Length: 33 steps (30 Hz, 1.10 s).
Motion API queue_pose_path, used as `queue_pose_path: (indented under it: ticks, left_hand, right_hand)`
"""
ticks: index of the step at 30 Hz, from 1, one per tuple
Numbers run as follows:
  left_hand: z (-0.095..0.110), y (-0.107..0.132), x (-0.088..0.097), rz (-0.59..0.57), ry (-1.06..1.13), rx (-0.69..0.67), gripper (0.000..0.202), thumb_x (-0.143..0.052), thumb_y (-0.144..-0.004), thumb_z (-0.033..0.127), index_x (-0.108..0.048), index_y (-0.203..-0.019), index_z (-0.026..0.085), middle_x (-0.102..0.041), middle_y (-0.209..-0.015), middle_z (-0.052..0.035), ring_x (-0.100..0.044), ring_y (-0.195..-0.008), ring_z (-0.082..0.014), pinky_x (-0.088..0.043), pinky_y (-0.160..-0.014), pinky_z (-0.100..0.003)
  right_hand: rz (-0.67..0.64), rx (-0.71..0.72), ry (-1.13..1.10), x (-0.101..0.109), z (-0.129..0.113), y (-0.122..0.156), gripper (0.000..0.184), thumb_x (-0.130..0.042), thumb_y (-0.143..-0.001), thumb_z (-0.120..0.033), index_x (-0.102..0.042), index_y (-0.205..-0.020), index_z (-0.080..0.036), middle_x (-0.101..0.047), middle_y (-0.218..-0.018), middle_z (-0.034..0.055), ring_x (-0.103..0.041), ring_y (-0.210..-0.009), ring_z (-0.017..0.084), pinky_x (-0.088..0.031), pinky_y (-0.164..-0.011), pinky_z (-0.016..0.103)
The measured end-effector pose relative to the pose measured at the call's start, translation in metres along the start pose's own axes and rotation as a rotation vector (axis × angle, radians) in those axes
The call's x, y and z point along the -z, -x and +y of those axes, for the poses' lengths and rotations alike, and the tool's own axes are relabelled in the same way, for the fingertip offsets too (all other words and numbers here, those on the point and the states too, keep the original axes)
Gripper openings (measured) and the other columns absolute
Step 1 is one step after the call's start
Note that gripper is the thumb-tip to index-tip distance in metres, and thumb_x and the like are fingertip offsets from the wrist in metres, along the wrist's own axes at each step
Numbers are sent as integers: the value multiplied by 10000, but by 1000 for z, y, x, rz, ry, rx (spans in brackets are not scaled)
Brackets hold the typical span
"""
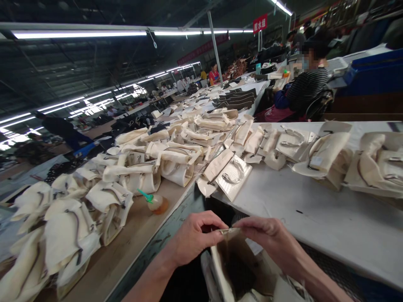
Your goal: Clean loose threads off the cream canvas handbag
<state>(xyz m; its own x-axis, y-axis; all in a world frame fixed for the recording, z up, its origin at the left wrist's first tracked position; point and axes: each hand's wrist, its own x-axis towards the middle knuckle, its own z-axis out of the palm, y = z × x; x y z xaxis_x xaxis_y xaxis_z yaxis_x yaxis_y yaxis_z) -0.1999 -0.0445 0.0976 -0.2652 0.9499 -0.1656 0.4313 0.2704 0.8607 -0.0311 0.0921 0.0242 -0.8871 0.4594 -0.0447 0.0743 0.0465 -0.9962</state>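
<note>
On the left, a long brown table (122, 247) holds a big heap of cream bags (69, 226) with dark straps and trim. A small round bottle (157, 204) with a green tip lies on the table near its edge, just beside the bags.

The left hand (197, 239) reaches in from the bottom. The right hand (267, 239) reaches in from the other side. The two hands are close together, and both pinch a little tan strip (227, 230) at the top edge of an open cream bag (229, 272). This bag sits just under the hands, at the bottom of the view, and it is dark inside.

To the right, a white table (315, 218) holds flat cream bag parts (225, 174) and more cream bags (378, 163) in a row. Behind that table, a co-worker in a striped shirt (307, 86) sits.
</note>
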Motion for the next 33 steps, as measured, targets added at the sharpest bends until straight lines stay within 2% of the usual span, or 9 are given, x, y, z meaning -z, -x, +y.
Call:
queue_pose_path:
  ticks: [3,6,9,13,18,20,23,28,33]
  left_hand:
    - [-7,-5,5,-75,177,37,180,-659,-740,126,-772,-863,195,-655,-859,-12,-574,-793,-137,-428,-708,-229]
    - [-15,-12,9,-142,369,86,173,-690,-639,91,-772,-760,182,-654,-844,-22,-569,-767,-143,-442,-686,-236]
    - [-19,-16,9,-153,448,84,129,-692,-601,75,-741,-686,159,-652,-860,-28,-562,-753,-135,-443,-686,-236]
    - [-13,-15,4,-40,230,66,117,-636,-699,124,-683,-803,151,-616,-781,3,-533,-698,-114,-412,-641,-217]
    - [3,0,-6,207,-131,85,261,-610,-717,115,-562,-959,198,-621,-926,3,-569,-829,-147,-439,-656,-220]
    - [7,8,-11,286,-236,133,229,-630,-745,165,-518,-941,210,-613,-869,16,-569,-785,-151,-440,-656,-239]
    - [7,18,-20,328,-342,182,138,-616,-796,222,-489,-849,219,-587,-734,45,-554,-676,-146,-418,-626,-254]
    - [1,23,-25,432,-378,186,76,-553,-840,197,-505,-782,210,-569,-702,42,-546,-626,-134,-413,-605,-244]
    - [-2,16,-12,347,-272,119,100,-559,-858,227,-546,-763,200,-570,-668,41,-558,-631,-129,-424,-594,-223]
  right_hand:
    - [-60,-47,-54,1,-1,-1,199,-612,-856,-350,-777,-916,-256,-753,-862,-15,-666,-848,212,-497,-792,285]
    - [-103,-85,-113,1,-1,-4,185,-634,-827,-340,-785,-898,-260,-748,-807,-19,-661,-783,192,-490,-729,263]
    - [-111,-99,-135,1,-2,-9,207,-631,-825,-359,-782,-912,-249,-745,-810,-10,-659,-767,193,-490,-712,270]
    - [-74,-107,-101,2,-5,-15,269,-614,-827,-410,-768,-920,-211,-740,-848,13,-649,-827,226,-488,-765,312]
    - [-1,-92,1,-1,-3,-16,313,-571,-849,-463,-735,-953,-218,-731,-886,16,-635,-848,232,-471,-771,324]
    - [45,-85,49,-4,2,-14,332,-550,-860,-490,-725,-979,-234,-732,-897,13,-638,-839,229,-475,-757,323]
    - [115,-55,120,-9,9,-10,331,-525,-875,-514,-716,-1000,-274,-737,-900,-7,-655,-826,219,-490,-747,317]
    - [208,-11,240,-16,16,-5,299,-514,-887,-521,-710,-1015,-335,-749,-916,-33,-691,-825,212,-525,-752,319]
    - [286,81,423,-18,11,7,250,-507,-896,-487,-708,-986,-368,-756,-904,-59,-719,-779,216,-541,-692,328]
